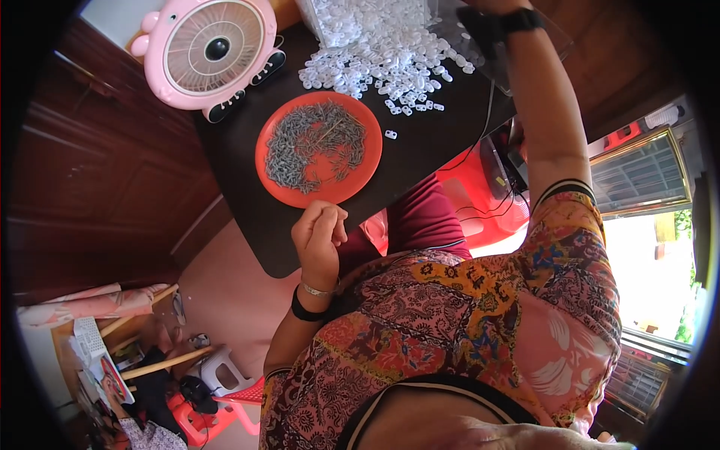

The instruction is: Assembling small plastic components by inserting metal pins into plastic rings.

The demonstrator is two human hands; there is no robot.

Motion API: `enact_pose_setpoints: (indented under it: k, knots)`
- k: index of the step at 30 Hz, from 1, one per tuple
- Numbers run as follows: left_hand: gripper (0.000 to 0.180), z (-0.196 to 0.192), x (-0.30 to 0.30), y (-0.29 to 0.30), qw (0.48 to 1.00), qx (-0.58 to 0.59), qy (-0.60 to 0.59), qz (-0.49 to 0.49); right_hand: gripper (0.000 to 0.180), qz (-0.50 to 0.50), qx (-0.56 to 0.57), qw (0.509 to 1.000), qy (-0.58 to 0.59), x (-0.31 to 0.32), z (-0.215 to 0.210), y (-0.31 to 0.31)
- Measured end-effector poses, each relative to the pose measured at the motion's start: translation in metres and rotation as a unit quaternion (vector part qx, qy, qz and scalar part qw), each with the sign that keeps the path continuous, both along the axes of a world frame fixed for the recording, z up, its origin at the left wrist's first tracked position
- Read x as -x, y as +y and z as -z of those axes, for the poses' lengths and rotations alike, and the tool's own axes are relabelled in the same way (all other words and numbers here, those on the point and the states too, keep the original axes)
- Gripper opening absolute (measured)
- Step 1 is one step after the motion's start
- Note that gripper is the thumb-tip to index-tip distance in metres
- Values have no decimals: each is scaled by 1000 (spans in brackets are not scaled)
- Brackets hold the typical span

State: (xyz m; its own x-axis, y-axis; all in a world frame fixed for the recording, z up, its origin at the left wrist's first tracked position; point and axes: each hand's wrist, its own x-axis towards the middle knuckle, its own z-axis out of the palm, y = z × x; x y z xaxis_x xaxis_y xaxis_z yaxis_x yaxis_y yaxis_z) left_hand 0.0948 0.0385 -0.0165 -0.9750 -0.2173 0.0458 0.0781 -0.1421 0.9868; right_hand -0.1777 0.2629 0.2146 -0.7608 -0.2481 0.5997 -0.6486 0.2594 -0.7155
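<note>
My left hand [321, 234] is closed, its fingers curled in at the table edge just below an orange plate [371, 169]. Whatever it may hold is hidden. Many small grey screw-like metal pieces [296, 150] lie on that plate. My right arm stretches up to the far right, where my right hand [495, 6] is mostly cut off by the picture's upper edge, so its fingers do not show. To its left spreads a heap of small white plastic pieces [367, 67], some with two holes. One white piece [391, 134] sits alone beside the plate.
A pink animal-shaped fan [217, 49] stands at the table's far left. The dark table [442, 139] has a cable [489, 105] hanging over its right side. Below stands a red plastic stool [487, 214]. A person [154, 427] is at the lower left, near a white stool [223, 373].
</note>
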Motion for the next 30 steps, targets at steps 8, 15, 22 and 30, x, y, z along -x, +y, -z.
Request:
enact_pose_setpoints:
  k: [8,15,22,30]
  knots:
    - [19,-4,1,4,1000,9,10,16,24,321,-186,900,228,48,26,112]
    - [19,-2,4,0,1000,14,11,9,35,263,-304,895,193,-9,50,69]
    - [19,-2,4,-2,999,32,19,12,20,-128,-345,930,-22,-74,164,-10]
    - [18,-3,1,-1,1000,23,11,16,15,-75,-411,908,33,-88,210,-25]
